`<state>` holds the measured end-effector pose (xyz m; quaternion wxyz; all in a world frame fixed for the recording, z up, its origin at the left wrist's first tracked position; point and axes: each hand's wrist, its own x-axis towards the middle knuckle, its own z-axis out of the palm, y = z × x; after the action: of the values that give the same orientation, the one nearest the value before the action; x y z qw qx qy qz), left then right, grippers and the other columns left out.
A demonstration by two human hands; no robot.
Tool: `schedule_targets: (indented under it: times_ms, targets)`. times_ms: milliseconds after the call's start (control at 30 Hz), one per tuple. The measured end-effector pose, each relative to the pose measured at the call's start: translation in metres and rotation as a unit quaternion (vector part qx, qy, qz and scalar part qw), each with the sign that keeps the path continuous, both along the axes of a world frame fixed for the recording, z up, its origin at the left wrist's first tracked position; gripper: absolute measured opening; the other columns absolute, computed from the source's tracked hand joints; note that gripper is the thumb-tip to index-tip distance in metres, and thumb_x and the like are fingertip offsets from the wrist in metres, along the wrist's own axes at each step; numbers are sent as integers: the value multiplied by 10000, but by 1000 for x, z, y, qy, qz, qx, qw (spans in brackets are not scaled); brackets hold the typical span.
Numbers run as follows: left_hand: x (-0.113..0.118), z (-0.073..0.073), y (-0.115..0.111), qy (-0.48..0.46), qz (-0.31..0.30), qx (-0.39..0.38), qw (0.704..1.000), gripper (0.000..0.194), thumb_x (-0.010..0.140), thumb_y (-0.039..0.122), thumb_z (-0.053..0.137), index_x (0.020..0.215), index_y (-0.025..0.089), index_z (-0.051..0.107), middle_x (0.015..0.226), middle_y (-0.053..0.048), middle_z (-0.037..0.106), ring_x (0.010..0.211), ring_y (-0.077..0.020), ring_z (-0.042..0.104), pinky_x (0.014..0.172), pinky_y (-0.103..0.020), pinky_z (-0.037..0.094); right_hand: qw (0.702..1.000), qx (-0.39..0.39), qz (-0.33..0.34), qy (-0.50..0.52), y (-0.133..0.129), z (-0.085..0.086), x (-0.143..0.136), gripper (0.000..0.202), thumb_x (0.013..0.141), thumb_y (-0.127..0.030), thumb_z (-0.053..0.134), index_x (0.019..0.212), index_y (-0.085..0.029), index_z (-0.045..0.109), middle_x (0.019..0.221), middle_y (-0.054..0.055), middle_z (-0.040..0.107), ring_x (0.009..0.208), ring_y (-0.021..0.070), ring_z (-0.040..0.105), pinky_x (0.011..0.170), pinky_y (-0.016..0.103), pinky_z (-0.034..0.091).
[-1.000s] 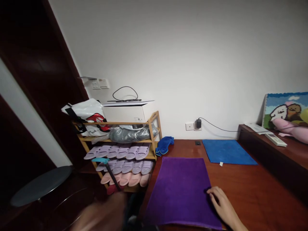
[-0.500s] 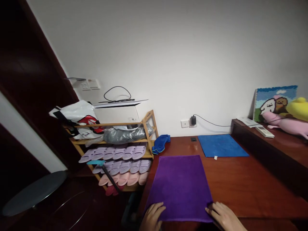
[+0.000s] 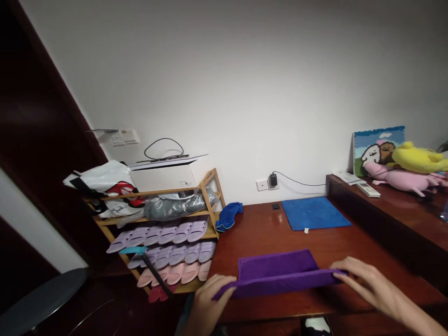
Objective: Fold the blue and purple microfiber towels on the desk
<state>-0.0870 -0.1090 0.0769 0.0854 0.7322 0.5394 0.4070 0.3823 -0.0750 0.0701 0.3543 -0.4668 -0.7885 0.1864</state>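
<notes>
A purple cloth (image 3: 280, 266) is over the reddish-brown table (image 3: 259, 233), its far part lying on the wood and its near edge lifted and stretched between my hands. My left hand (image 3: 212, 298) pinches the near left corner between thumb and fingers. At the near right corner, my right hand (image 3: 362, 280) pinches the cloth in the same way. A blue cloth (image 3: 315, 213) with a small white tag lies flat at the back of the table. Crumpled at the back left corner is a darker blue cloth (image 3: 229, 216).
Left of the table stands a wooden rack (image 3: 210, 182) with slippers (image 3: 168, 233), a white box (image 3: 164, 177) and bags. A raised shelf (image 3: 402, 205) on the right holds plush toys (image 3: 399, 177), a picture (image 3: 378, 144) and a remote (image 3: 368, 189). A black plug (image 3: 273, 179) sits in the wall.
The purple cloth, flat before, now has its near edge raised and carried away from the table's front. Both hands have moved up with it, and the view has shifted slightly.
</notes>
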Motion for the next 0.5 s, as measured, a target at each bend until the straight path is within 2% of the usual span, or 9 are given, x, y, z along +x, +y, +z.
schedule_targets:
  times_ms: [100,200,267,300,400,433,500]
  targets:
    - [22,57,22,-29,-9,15,999,216,906,456,674,916,303,826,933,-13,819,892,-242,767,865,-335,619,999,22,-30,24,7,39,25,399,916,-637,607,1037,-321,820,1107,90,795,1030,296,736,953,429,605]
    - [46,98,62,-46,-52,-3,998,211,876,444,707,923,273,820,958,-11,822,906,-236,762,897,-341,598,997,5,-67,49,31,70,49,475,862,-702,636,1031,-294,811,1056,98,803,842,274,748,753,401,644]
    - [63,115,100,-53,-92,-20,994,245,856,464,730,937,248,812,978,-22,824,923,-242,759,899,-343,587,994,-27,-83,64,58,85,64,534,842,-714,648,1068,-254,797,926,95,807,682,238,723,632,368,625]
    - [73,122,121,-54,-109,-25,992,268,848,477,739,939,235,807,983,-29,824,928,-246,757,893,-344,584,993,-41,-85,73,75,90,70,567,833,-716,656,1082,-225,790,861,92,801,645,229,717,619,363,620]
    - [104,138,188,-36,-139,-22,989,299,861,489,734,929,204,791,963,-45,821,916,-249,751,856,-337,575,989,-50,-91,101,131,109,86,627,792,-717,689,1043,-150,783,814,108,795,693,243,749,685,376,627]
    - [115,144,210,-27,-138,-14,990,289,871,475,730,919,196,788,942,-46,819,901,-247,749,837,-330,573,989,-39,-102,101,150,118,90,610,785,-702,704,1011,-142,785,832,114,799,709,242,755,693,372,624]
    - [136,158,250,-16,-125,11,992,242,888,421,728,914,188,787,921,-45,814,888,-240,744,820,-317,564,977,40,-184,98,184,139,94,525,800,-645,725,919,-138,789,823,103,801,698,221,749,685,345,609]
